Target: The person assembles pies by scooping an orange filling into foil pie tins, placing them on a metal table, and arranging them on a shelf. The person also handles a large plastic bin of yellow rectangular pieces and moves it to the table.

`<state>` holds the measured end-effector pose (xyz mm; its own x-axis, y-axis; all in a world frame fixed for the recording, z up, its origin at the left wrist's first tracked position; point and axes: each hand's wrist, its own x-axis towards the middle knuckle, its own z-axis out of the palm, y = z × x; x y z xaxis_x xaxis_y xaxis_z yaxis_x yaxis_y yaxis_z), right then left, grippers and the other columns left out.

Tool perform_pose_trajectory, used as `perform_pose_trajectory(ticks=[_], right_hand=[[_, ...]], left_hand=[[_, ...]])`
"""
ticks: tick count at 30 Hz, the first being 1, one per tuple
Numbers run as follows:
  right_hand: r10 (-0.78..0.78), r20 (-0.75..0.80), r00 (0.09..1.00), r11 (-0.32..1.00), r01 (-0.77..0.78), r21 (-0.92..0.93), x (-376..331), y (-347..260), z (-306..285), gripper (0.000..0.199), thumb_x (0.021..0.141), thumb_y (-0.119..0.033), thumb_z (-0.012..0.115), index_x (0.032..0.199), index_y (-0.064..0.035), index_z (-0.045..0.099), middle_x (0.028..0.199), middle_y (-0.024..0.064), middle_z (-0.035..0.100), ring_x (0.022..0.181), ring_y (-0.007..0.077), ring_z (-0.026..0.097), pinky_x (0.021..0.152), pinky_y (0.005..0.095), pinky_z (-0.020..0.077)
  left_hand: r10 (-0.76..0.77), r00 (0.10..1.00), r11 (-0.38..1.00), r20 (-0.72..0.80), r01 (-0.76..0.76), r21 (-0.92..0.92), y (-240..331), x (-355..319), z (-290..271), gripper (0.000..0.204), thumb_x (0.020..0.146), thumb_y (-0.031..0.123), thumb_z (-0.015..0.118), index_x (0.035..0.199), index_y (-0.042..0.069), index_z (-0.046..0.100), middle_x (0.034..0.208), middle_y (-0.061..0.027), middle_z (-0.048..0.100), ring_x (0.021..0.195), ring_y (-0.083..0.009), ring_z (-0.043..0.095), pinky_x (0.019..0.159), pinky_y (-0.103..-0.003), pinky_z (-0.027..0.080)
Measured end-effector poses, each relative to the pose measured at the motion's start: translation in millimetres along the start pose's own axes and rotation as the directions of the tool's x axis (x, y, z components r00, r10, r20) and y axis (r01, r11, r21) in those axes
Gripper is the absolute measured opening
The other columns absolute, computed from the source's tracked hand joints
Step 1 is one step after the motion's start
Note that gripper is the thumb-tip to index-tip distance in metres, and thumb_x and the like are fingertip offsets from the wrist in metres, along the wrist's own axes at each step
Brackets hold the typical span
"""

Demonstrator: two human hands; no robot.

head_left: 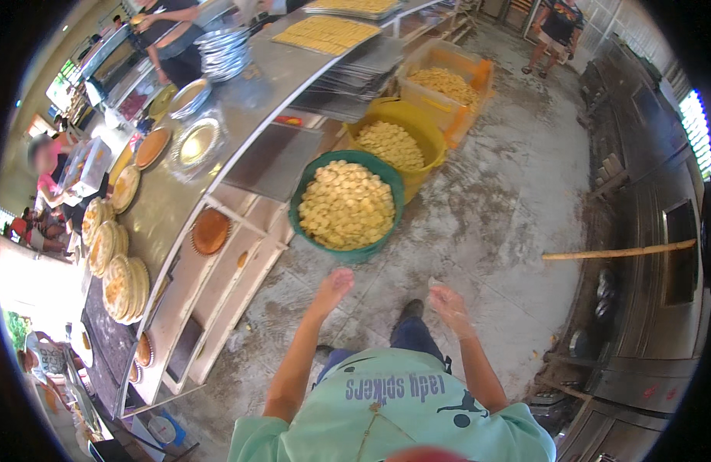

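My left hand [336, 286] is raised in front of me, just short of a green tub [297, 213] and apart from it. Nothing shows in its palm, and the fingers look loosely extended. My right hand [451, 306] hangs over the floor to the right, fingers loosely bent and apart from anything else. A pale blur at its fingertips is too small to make out. Heaped in the green tub are small, round, pale yellow baked pieces [346, 204]. Behind it stands a yellow tub [431, 132] with similar pieces [390, 145].
A long metal table [240, 115] on the left bears stacked pies [124, 289], foil pans [222, 54] and a filled tray [325, 35]. Past the tubs is a clear bin [479, 81]. A wooden pole [619, 250] juts from dark ovens [640, 308]. People stand beyond the table and at the far right.
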<state>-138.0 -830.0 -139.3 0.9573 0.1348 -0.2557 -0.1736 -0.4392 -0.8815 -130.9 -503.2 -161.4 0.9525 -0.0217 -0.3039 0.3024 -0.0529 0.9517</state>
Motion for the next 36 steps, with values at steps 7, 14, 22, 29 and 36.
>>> perform_pose_trajectory(ticks=[7, 14, 22, 29, 36], right_hand=[[-0.142, -0.093, 0.986, 0.989, 0.137, -0.052, 79, 16, -140, 0.028, 0.081, -0.015, 0.062, 0.107, -0.0052, 0.06, 0.104, 0.0119, 0.062, 0.095, 0.0218, 0.06, 0.083, 0.0339, 0.0467], [-0.187, 0.015, 0.982, 0.982, 0.187, -0.009, 183, -27, -204, 0.028, 0.081, -0.012, 0.061, 0.109, -0.0072, 0.059, 0.108, 0.0118, 0.06, 0.097, 0.0229, 0.059, 0.085, 0.0344, 0.046], [-0.286, 0.145, 0.947, 0.937, 0.308, -0.166, 328, -42, -252, 0.032, 0.084, -0.017, 0.059, 0.115, -0.0097, 0.056, 0.112, 0.0131, 0.057, 0.103, 0.0281, 0.056, 0.09, 0.036, 0.0427], [-0.115, 0.053, 0.992, 0.958, 0.125, -0.257, 407, -32, -342, 0.034, 0.084, -0.022, 0.059, 0.115, -0.008, 0.056, 0.113, 0.0131, 0.057, 0.106, 0.0295, 0.054, 0.092, 0.0362, 0.0397], [-0.022, -0.042, 0.999, 0.996, 0.018, -0.089, 489, 2, -459, 0.035, 0.082, -0.018, 0.059, 0.114, -0.0031, 0.057, 0.106, 0.0132, 0.058, 0.098, 0.0253, 0.059, 0.085, 0.0353, 0.0448]], left_hand=[[-0.035, 0.986, 0.95, 0.165, 0.084, -0.302, 90, 98, 130, 0.039, 0.088, 0.016, 0.057, 0.122, -0.001, 0.045, 0.113, -0.0144, 0.057, 0.1, -0.0239, 0.059, 0.085, -0.033, 0.048], [-0.223, 0.973, 0.924, 0.051, 0.228, -0.307, 84, 163, 141, 0.034, 0.088, 0.017, 0.056, 0.118, 0.002, 0.05, 0.106, -0.0096, 0.063, 0.091, -0.017, 0.061, 0.078, -0.028, 0.049], [-0.38, 0.923, 0.889, -0.062, 0.347, -0.298, 109, 314, 146, 0.031, 0.089, 0.018, 0.053, 0.116, 0.003, 0.051, 0.106, -0.0079, 0.061, 0.092, -0.017, 0.061, 0.078, -0.028, 0.05], [-0.155, 0.97, 0.975, 0.189, 0.181, -0.129, 221, 505, 232, 0.034, 0.088, 0.02, 0.056, 0.118, 0.003, 0.05, 0.109, -0.0087, 0.059, 0.097, -0.0164, 0.058, 0.081, -0.027, 0.048], [-0.174, 0.93, 0.971, 0.322, 0.218, -0.103, 249, 634, 334, 0.031, 0.088, 0.018, 0.059, 0.114, 0.004, 0.052, 0.101, -0.0063, 0.059, 0.091, -0.0135, 0.056, 0.079, -0.027, 0.046]])
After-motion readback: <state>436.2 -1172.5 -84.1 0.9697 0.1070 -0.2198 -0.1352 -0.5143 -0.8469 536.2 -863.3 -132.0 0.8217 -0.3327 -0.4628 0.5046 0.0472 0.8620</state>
